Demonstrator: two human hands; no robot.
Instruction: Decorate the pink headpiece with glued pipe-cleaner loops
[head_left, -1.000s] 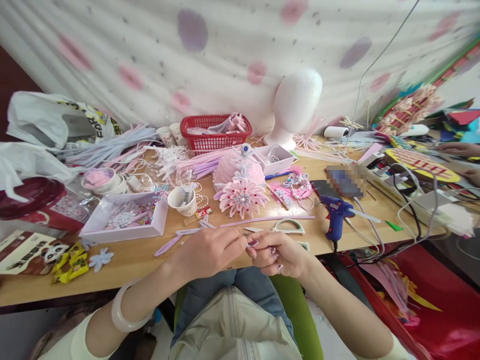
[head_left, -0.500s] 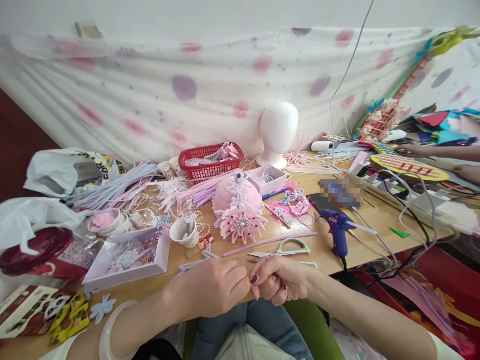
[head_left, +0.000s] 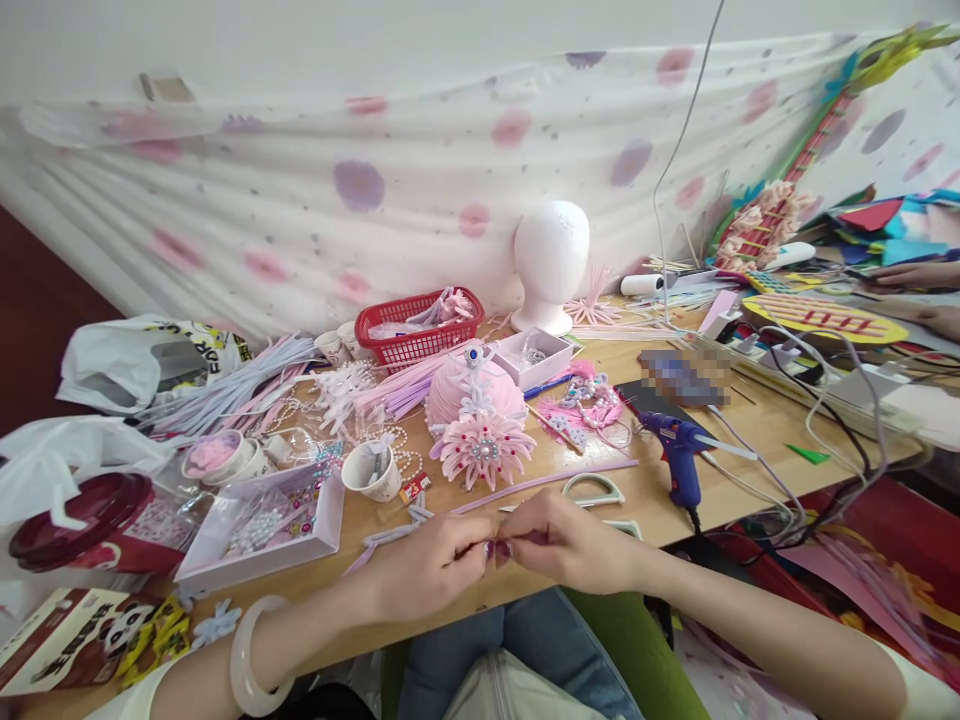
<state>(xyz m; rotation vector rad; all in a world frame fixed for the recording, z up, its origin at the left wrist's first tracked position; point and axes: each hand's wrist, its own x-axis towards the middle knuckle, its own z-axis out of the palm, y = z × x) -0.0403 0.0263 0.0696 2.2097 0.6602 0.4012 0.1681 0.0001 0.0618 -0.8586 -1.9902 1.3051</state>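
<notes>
My left hand point(head_left: 431, 565) and my right hand point(head_left: 574, 545) meet at the fingertips above the table's front edge. Both are closed, fingers curled and thumbs pressed close together. Whatever they pinch, if anything, is too small or hidden to make out. Behind my right hand lie scissors point(head_left: 600, 489) with pale green handles, their blades partly covered by the hand. A lilac pipe cleaner point(head_left: 555, 480) stretches across the table just beyond. Further back sits a pink headpiece point(head_left: 480, 400) with a pink flower point(head_left: 487, 450) on its front, set with pearls and red beads.
A blue glue gun point(head_left: 679, 455) rests at right, near tangled cables point(head_left: 832, 400). At left are a white box of beads point(head_left: 262, 525), a paper cup point(head_left: 371, 470) and a dark red lidded cup point(head_left: 97, 525). A foam head point(head_left: 551, 265) stands behind. Another person's hands point(head_left: 919, 290) are far right.
Both hands have risen slightly, and my right hand has turned so its back faces up, with the fingers now tucked underneath. The camera view has shifted a little.
</notes>
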